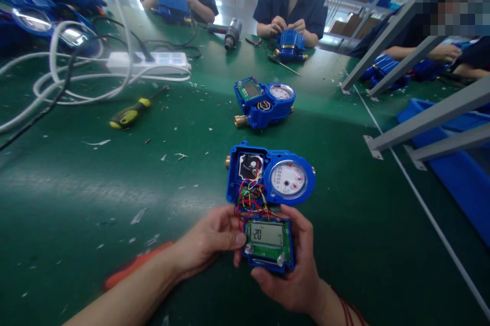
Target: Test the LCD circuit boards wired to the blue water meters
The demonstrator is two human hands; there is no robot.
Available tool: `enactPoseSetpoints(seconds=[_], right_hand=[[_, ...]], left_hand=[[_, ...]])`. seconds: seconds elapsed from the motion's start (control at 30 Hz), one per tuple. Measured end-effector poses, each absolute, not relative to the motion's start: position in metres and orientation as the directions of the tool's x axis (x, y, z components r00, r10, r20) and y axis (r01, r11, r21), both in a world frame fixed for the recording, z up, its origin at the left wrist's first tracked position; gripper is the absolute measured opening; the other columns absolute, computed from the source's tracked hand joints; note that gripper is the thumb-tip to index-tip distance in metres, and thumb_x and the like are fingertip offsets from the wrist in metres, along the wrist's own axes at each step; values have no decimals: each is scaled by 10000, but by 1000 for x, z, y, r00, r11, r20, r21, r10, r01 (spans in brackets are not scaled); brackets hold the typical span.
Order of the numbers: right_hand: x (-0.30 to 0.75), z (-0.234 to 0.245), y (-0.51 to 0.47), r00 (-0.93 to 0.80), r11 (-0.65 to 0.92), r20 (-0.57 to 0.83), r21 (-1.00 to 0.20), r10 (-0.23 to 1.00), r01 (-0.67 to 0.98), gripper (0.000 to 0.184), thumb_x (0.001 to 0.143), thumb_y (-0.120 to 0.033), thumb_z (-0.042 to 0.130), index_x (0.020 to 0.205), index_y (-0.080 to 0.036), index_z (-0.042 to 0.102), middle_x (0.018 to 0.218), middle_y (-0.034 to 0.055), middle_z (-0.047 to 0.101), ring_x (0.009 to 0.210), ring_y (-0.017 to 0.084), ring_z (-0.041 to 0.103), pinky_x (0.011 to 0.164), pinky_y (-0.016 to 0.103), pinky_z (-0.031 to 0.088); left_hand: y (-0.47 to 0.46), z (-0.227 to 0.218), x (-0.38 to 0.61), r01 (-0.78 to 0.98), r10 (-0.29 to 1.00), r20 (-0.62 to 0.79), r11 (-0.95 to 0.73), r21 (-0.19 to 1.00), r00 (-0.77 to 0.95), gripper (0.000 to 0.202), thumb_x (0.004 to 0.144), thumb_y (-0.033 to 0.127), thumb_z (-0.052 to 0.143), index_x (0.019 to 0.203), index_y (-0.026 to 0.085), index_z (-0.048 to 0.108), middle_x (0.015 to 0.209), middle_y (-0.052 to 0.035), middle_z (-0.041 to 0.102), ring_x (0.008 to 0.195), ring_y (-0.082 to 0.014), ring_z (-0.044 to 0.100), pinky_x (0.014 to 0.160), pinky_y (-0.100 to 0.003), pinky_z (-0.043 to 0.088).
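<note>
While the left grip [219, 236] and right grip [303, 272] hold a display module [268, 244], a blue meter [268, 161] lies uncovered just beyond it

As the left thumb rests on the module's left edge, the right grip wraps its right side, thumb at the near edge; both are grasping it. Its screen faces up, showing the digits 20, set in a green circuit board with a blue frame. Red, yellow and other wires [264, 204] run from its far edge into the meter's uncovered square compartment, where a black and white part sits. Beside that compartment, to the right, is a round white dial [288, 179] with red pointers. The meter lies on the green tabletop [352, 224].

Farther back is a second meter [273, 111], its display board tilted and a brass pipe end showing. Over to the left, a yellow and black screwdriver [130, 114] lies near a white power strip [149, 63] and its looped cables. Something orange-red [136, 266] is partly hidden by the left forearm. At the far side, one co-worker [316, 2] has both hands on a blue unit [291, 46]; a grey tool [233, 34] lies left of it. A blue bin [455, 168] is on the right.
</note>
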State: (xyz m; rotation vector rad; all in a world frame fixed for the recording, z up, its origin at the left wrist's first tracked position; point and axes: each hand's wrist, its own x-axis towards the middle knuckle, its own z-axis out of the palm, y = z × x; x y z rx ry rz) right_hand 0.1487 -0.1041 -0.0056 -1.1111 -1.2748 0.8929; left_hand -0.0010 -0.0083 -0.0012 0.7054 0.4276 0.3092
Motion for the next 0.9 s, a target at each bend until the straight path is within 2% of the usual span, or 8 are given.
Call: enactPoseSetpoints(seconds=[0.13, 0.2, 0.33, 0.5, 0.63, 0.77, 0.9], right_hand=[[147, -4, -102, 61, 281, 282, -959, 958, 18, 647, 767, -246, 661, 1260, -305, 246, 932, -6, 621, 936, 168, 635, 796, 254, 556], [147, -8, -104, 95, 269, 271, -963, 958, 27, 694, 726, -314, 709, 1249, -312, 252, 971, -5, 614, 873, 153, 653, 811, 244, 549], [148, -22, -109, 239, 220, 272, -950, 932, 220, 828, 573, -427, 786, 1227, -278, 302, 1120, 40, 518, 989, 174, 596, 882, 233, 501], [149, -27, -109, 270, 190, 294, -916, 917, 353, 805, 556, -477, 774, 1194, -261, 334, 1075, 35, 513, 944, 159, 598, 841, 202, 507], [148, -24, -108, 277, 171, 290, -908, 916, 383, 798, 544, -486, 777, 1171, -248, 345, 1022, 26, 533, 883, 148, 611, 795, 184, 517], [148, -22, -106, 268, 178, 302, -897, 915, 406, 776, 537, -498, 777, 1143, -240, 367, 983, 17, 549, 845, 143, 619, 763, 178, 524], [147, -20, -104, 270, 172, 273, -922, 923, 346, 796, 525, -480, 787, 1155, -243, 363, 1000, 17, 557, 867, 139, 622, 773, 170, 522]], left_hand=[[-8, -2, -3, -117, 430, -242, 656, 745, 870, 307, 764, 222, 627, 1030, 134, 502, 829, -42, 578, 606, -69, 524, 524, -157, 462], [-7, -2, -4, -115, 434, -225, 630, 768, 872, 286, 787, 227, 603, 1032, 136, 487, 830, -38, 569, 615, -61, 514, 530, -145, 449], [-7, -3, -7, -126, 468, -225, 607, 785, 854, 290, 775, 240, 617, 1004, 137, 471, 826, -28, 554, 632, -60, 499, 525, -133, 418], [-7, -3, -6, -112, 486, -255, 606, 787, 836, 324, 744, 257, 652, 982, 152, 459, 855, -24, 550, 755, -110, 535, 625, -177, 423], [-9, 5, -4, -134, 539, -247, 571, 810, 805, 283, 764, 261, 639, 975, 147, 490, 856, -22, 573, 740, -87, 534, 655, -169, 432], [-13, 10, -2, -94, 611, -260, 485, 869, 748, 258, 793, 316, 602, 964, 146, 512, 789, -1, 577, 638, -56, 500, 548, -128, 411], [-14, 8, -3, -10, 646, -275, 400, 916, 712, 239, 831, 343, 538, 962, 148, 496, 699, 29, 530, 506, -27, 408, 432, -108, 355]])
